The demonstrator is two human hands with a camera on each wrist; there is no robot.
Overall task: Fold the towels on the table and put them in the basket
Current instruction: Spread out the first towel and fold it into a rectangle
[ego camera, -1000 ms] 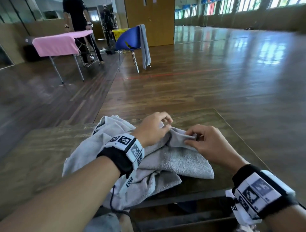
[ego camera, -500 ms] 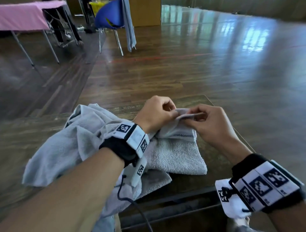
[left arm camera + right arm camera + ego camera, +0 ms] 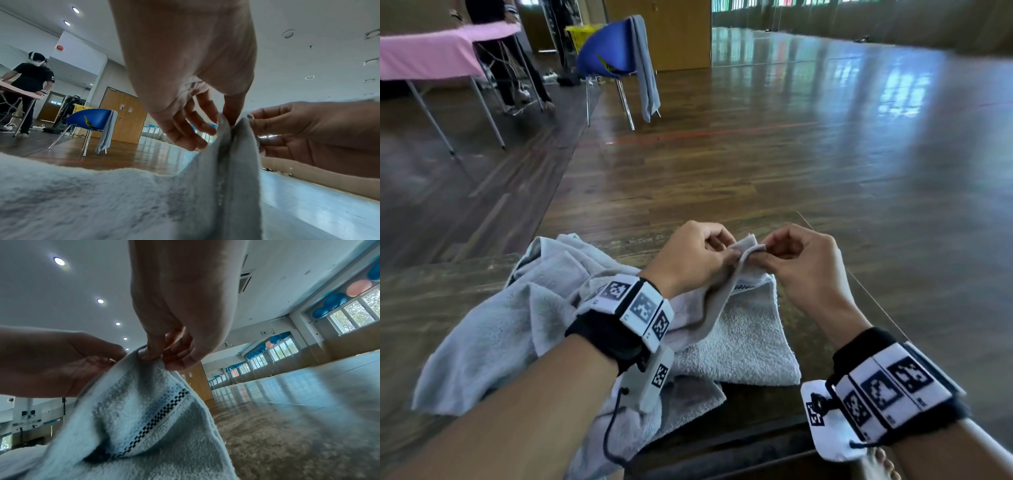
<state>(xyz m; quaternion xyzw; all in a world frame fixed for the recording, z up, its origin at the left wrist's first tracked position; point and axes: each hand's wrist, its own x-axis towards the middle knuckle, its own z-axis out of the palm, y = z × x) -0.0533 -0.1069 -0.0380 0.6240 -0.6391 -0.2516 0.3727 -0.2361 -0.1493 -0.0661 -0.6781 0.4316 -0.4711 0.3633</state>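
Note:
A light grey towel (image 3: pixel 736 342) with a checkered band (image 3: pixel 156 417) lies rumpled on the dark wooden table (image 3: pixel 822 284). My left hand (image 3: pixel 726 250) pinches its raised edge between thumb and fingers, and my right hand (image 3: pixel 765 248) pinches the same edge close beside it. Both hands hold that edge a little above the table. In the left wrist view my left hand (image 3: pixel 223 125) grips the towel (image 3: pixel 232 162); in the right wrist view my right hand (image 3: pixel 156 358) pinches its corner. More grey towel (image 3: pixel 493 325) is heaped at the left. No basket near the table shows.
The table's right edge (image 3: pixel 873 301) and front edge are near my hands. Across the wooden floor stand a blue chair (image 3: pixel 606 54) with a grey towel (image 3: pixel 645 65) draped on it, a yellow crate (image 3: pixel 578 36), a pink-covered table (image 3: pixel 431 51) and a person (image 3: pixel 30 81).
Both hands have lifted the towel's edge off the table and drawn together on it. The view has shifted a little as my head moved.

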